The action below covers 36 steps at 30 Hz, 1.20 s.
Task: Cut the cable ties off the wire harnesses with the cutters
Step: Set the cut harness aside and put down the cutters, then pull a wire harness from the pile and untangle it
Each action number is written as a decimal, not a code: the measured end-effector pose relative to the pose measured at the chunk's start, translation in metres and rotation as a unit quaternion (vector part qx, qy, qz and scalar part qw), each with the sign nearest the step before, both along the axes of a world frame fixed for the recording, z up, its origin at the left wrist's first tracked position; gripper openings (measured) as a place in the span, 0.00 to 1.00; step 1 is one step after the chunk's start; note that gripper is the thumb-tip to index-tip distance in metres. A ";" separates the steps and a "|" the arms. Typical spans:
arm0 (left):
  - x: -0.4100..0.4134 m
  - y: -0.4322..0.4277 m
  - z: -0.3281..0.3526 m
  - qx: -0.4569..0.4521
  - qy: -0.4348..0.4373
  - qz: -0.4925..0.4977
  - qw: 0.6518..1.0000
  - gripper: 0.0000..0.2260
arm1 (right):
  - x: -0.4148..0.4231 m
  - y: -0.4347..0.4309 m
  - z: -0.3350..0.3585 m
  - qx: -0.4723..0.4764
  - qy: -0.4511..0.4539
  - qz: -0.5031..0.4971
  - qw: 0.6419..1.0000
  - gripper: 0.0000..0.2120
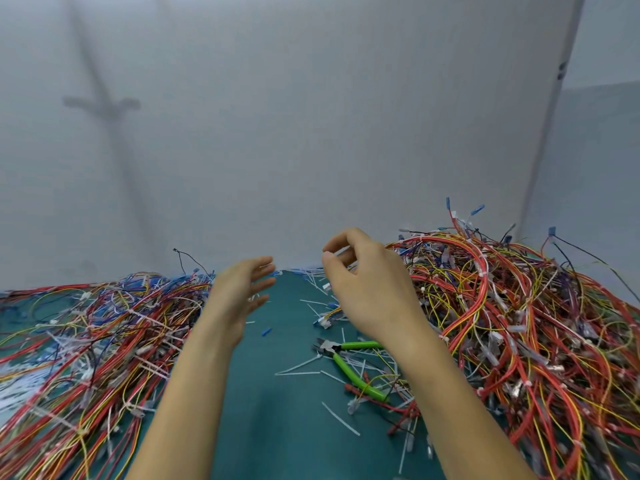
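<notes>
Both bare forearms reach in from the bottom edge, close to the camera, and end in 2 hands held above the middle of the work area. The left hand [242, 289] is released, its fingers straight and spread, holding nothing; it is somewhat blurred. The right hand [363, 282] has its fingers curled, and thumb and forefinger seem to pinch a thin white plastic strip [341, 252], probably a severed cable tie, though it is small and hard to read.

Below the right forearm the green-handled steel cutters [349, 370] lie on the teal surface [277, 393], in neither hand, their jaws pointing left. Loose white cut ties [298, 373] are scattered around them. To the right rises a tall heap of red, yellow and blue wire harnesses [519, 323]; a flatter spread of similar harnesses [104, 341] covers the left side. A plain grey wall [311, 133] stands behind.

Judging by this, the step in hand is clearing away a removed tie between cuts. The next move likely calls for dropping the strip, drawing 1 harness from the right heap and picking the cutters up again.
</notes>
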<state>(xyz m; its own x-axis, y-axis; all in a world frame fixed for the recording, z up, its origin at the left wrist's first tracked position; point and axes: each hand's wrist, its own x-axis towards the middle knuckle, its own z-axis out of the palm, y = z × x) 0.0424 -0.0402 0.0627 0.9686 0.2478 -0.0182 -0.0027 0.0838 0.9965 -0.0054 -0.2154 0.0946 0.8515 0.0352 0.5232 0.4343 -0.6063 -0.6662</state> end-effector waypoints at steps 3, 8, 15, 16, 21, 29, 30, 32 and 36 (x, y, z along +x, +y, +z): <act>0.003 0.040 -0.005 0.153 -0.020 0.078 0.985 0.08 | 0.012 -0.004 -0.011 -0.023 0.015 -0.026 0.999 0.05; 0.004 0.072 -0.026 0.330 0.039 0.112 0.937 0.05 | 0.033 -0.008 -0.042 -0.274 0.087 -0.052 0.956 0.20; 0.004 0.086 -0.032 0.555 0.160 0.071 0.813 0.18 | 0.073 -0.022 -0.090 -0.417 0.099 -0.101 0.898 0.28; 0.002 0.088 -0.031 0.547 0.159 0.039 0.821 0.17 | 0.080 -0.026 -0.094 -0.438 0.102 -0.109 0.887 0.28; -0.002 0.095 -0.019 0.458 0.089 -0.005 0.884 0.13 | 0.103 -0.060 -0.111 -0.470 0.096 -0.170 0.861 0.27; 0.002 0.097 -0.021 0.504 0.112 0.029 0.856 0.17 | 0.099 -0.096 -0.130 -0.499 0.157 -0.213 0.825 0.26; 0.002 0.098 -0.022 0.511 0.116 0.027 0.851 0.16 | 0.098 -0.093 -0.128 -0.497 0.168 -0.212 0.824 0.26; 0.002 0.099 -0.023 0.532 0.134 0.013 0.836 0.16 | 0.098 -0.081 -0.117 -0.451 0.203 -0.201 0.845 0.25; 0.004 0.095 -0.028 0.590 0.170 0.014 0.789 0.13 | 0.084 -0.048 -0.080 -0.331 0.273 -0.157 0.889 0.23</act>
